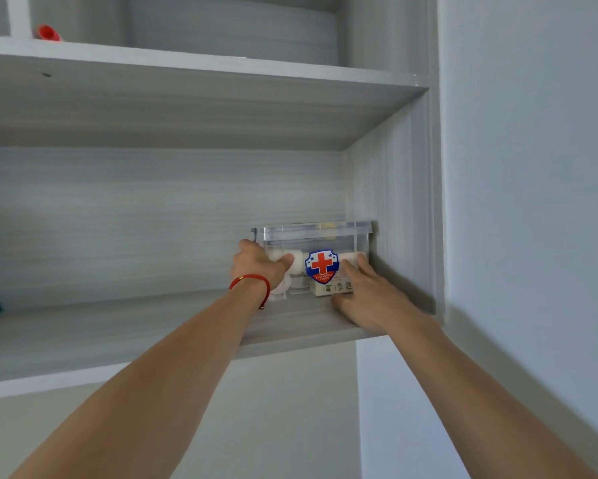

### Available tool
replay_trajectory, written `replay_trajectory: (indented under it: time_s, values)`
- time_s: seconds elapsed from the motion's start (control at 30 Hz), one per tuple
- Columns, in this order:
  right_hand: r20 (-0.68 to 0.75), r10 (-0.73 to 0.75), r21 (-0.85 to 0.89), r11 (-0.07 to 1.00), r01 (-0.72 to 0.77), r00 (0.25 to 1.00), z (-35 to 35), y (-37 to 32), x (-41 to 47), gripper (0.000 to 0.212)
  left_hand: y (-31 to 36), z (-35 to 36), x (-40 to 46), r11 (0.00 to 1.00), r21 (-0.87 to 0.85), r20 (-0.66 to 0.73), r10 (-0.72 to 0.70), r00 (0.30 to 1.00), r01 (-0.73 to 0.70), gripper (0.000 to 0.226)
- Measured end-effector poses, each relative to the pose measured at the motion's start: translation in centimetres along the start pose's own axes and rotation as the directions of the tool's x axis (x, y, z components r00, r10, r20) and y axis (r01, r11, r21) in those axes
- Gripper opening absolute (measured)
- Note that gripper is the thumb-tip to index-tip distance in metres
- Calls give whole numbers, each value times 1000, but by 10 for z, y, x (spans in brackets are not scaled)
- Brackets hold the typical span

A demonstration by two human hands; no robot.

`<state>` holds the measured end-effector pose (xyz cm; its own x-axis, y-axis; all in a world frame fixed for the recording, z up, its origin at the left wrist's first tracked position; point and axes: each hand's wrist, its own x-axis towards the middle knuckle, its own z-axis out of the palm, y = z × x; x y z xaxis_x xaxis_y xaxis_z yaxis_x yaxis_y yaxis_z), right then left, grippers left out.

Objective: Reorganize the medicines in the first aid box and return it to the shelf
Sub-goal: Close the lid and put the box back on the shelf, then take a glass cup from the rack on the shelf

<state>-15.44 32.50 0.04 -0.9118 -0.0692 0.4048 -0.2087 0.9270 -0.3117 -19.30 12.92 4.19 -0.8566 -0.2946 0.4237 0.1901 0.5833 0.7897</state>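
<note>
Overhead, the grey shelf (pixel 118 333) carries the first aid box (pixel 313 261) in its right rear corner, close beside the side panel. Box: clear rigid plastic, lid on, 1 red-cross sticker (pixel 321 266); judged light but smooth, likely slippery. My left hand (pixel 256 262) holds its left end, fingers curled round the edge. My right hand (pixel 368 295) lies spread, fingers straight against the front. Best hold: both ends, under the lid rim.

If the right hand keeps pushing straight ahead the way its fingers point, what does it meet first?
The right hand already lies flat against the front wall of the first aid box, fingers pointing into the shelf. Going on, it would press the box toward the back panel; how much gap remains behind it is unclear.
</note>
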Motion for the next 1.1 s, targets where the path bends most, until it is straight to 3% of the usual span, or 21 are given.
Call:
replay_trajectory:
  time_s: [0.13,0.33,0.47,0.6,0.83,0.97,1.1]
  values:
    - [14,26,-4,1000,-26,1000,3,2,2,72,-6,2,3,1000,-5,-8,20,1000,-20,63]
    - [-234,15,49,999,-4,972,4,-1,-6,51,-14,-10,-6,999,-35,142,-36,989,41,66]
    - [-360,30,80,997,-1,933,6,-5,-14,39,-25,-35,-38,993,28,22,117,993,-118,62]
    - [-476,19,155,986,62,879,9,-21,-29,25,-39,-67,-78,955,2,-51,295,954,-295,31]
    - [-572,-87,428,817,387,816,28,-109,-92,19,-47,-133,-141,917,-3,-117,396,911,-399,20]
    - [-539,-137,527,715,460,831,38,-178,-129,21,-68,-191,-172,896,75,-166,444,880,-438,21]
    - [-509,-157,625,609,489,846,53,-254,-173,19,-108,-267,-205,833,266,-188,538,822,-484,24]
